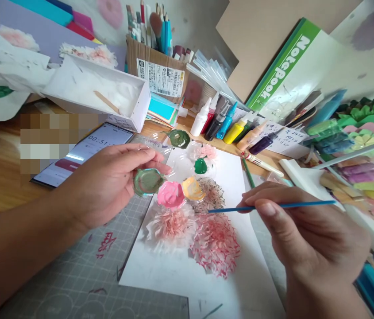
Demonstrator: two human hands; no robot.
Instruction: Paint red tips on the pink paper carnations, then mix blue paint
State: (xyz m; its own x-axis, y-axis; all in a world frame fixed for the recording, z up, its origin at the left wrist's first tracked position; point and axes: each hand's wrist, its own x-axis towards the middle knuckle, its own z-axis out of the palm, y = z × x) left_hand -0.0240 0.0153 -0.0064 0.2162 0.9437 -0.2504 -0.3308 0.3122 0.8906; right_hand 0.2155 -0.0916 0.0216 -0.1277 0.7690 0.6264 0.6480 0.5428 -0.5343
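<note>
My left hand (pixel 113 177) grips the edge of a clear plastic paint palette (pixel 185 165). Its wells hold pink paint (pixel 171 194), yellow paint (pixel 193 189), bright green paint (pixel 200 165) and duller greens. Between the thumb and fingers of my right hand (pixel 306 226) is a thin blue paintbrush (pixel 293 204); its tip points left, close to the yellow well. Below the palette, ruffled paper flowers lie on a white sheet (pixel 160 270): a pale pink one (pixel 171 223), a red-edged one (pixel 218 243) and a dark-edged one (pixel 211 195), partly covered. Another pale pink flower (pixel 206 151) shows behind the palette.
A grey cutting mat (pixel 87 266) lies under the sheet. A phone (pixel 90 150) rests at left by a white box (pixel 97 93). Several paint bottles (pixel 228 124) stand at the back, near a cardboard box (pixel 155 66) of brushes. Coloured paper items (pixel 369 164) crowd the right.
</note>
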